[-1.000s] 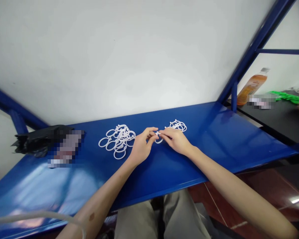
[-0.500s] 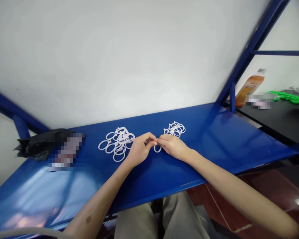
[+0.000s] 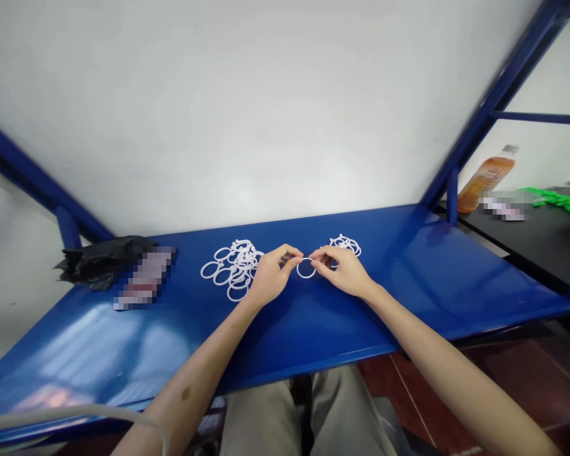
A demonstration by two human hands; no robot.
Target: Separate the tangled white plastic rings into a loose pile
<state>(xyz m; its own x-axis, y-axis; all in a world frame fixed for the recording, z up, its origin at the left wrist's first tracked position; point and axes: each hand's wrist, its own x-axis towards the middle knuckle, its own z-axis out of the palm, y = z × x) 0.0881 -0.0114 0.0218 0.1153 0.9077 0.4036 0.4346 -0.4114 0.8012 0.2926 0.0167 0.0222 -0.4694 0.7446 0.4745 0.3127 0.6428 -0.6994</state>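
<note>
A single white plastic ring (image 3: 306, 269) is pinched between both hands just above the blue shelf (image 3: 408, 278). My left hand (image 3: 272, 275) grips its left side with thumb and fingers closed. My right hand (image 3: 341, 269) pinches its right side the same way. A loose pile of several white rings (image 3: 232, 269) lies on the shelf just left of my left hand. A smaller cluster of white rings (image 3: 346, 245) sits behind my right hand, partly hidden by it.
A crumpled black bag (image 3: 102, 261) lies at the shelf's left end by a blurred patch. Blue frame posts (image 3: 498, 101) rise at the right. Beyond them a black table (image 3: 527, 237) carries an orange bottle (image 3: 487, 177) and green pieces (image 3: 555, 199). A white wall stands behind.
The ring now shows as a full circle held between both hands, and the hands have drawn slightly apart. The view has shifted a little to the right.
</note>
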